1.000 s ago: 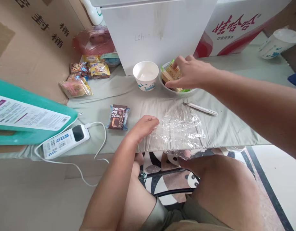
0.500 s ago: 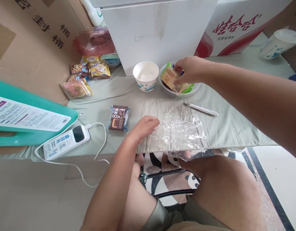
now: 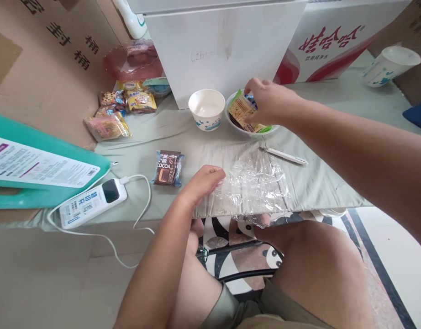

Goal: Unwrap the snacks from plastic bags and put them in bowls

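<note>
My left hand (image 3: 207, 182) is closed, its fingers pinching the left edge of a clear plastic bag (image 3: 260, 183) that lies crumpled on the cloth and hangs over the table's front edge. Over a white bowl (image 3: 245, 132) my right hand (image 3: 270, 101) is open, thumb and fingers spread around a green and yellow snack packet (image 3: 243, 109). The packet leans inside the bowl, and part of it is hidden behind the hand. Left of the bowl stands a white paper cup (image 3: 207, 112). A cocoa snack packet (image 3: 168, 168) lies beyond my left hand.
A white box cutter (image 3: 287, 156) lies right of the plastic bag. Several wrapped snacks (image 3: 140, 100) are at the back left. A white power bank (image 3: 94, 203) with a cable and a green jug (image 3: 42, 160) stand left. White boxes (image 3: 210, 41) line the back.
My right hand has lifted slightly and its fingers have spread apart from the snack packet, which stays in the bowl. My left hand holds the plastic bag in the same spot.
</note>
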Action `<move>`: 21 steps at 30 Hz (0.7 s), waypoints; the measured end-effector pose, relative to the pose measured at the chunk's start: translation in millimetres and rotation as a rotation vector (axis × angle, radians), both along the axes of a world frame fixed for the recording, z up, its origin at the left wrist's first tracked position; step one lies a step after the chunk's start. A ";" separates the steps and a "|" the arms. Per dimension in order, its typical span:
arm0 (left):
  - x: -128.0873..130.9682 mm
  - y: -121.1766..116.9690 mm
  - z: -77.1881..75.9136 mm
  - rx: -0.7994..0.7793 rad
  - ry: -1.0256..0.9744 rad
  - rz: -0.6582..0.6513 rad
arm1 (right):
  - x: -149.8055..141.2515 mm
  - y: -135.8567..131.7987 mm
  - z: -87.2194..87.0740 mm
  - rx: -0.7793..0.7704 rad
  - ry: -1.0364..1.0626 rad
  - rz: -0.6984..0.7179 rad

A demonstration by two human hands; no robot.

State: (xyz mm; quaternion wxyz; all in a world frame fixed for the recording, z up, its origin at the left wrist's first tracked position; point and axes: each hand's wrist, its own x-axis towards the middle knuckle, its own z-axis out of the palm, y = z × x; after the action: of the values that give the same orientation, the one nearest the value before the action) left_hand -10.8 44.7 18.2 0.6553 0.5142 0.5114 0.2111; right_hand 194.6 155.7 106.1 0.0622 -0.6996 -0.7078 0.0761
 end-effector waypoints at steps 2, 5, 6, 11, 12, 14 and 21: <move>-1.9 0.8 0.9 0.008 -0.001 0.007 | 7.0 -19.6 5.5 0.170 0.171 -0.011; -5.8 3.0 1.6 0.019 -0.038 0.063 | 24.1 -71.0 -8.0 0.428 0.546 0.042; -7.2 4.0 1.5 0.024 -0.064 0.094 | 30.8 -90.3 -20.5 0.473 0.677 0.060; -13.7 8.0 -0.8 0.111 -0.205 0.253 | 52.8 -152.2 -104.0 0.309 0.853 0.144; -14.7 8.2 -1.1 0.141 -0.218 0.272 | 53.3 -154.6 -115.8 0.292 0.796 0.178; -16.6 8.4 -1.5 0.201 -0.230 0.291 | 51.3 -151.1 -129.6 0.282 0.672 0.224; -21.1 12.2 -5.0 0.356 -0.113 0.394 | 36.9 -124.5 -119.8 0.323 0.663 0.031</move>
State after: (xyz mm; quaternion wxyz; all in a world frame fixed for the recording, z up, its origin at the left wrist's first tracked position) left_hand -31.9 56.9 13.2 0.5283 0.4994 0.5191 0.4495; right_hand 231.6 31.2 -13.6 0.3967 -0.6072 -0.6626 0.1867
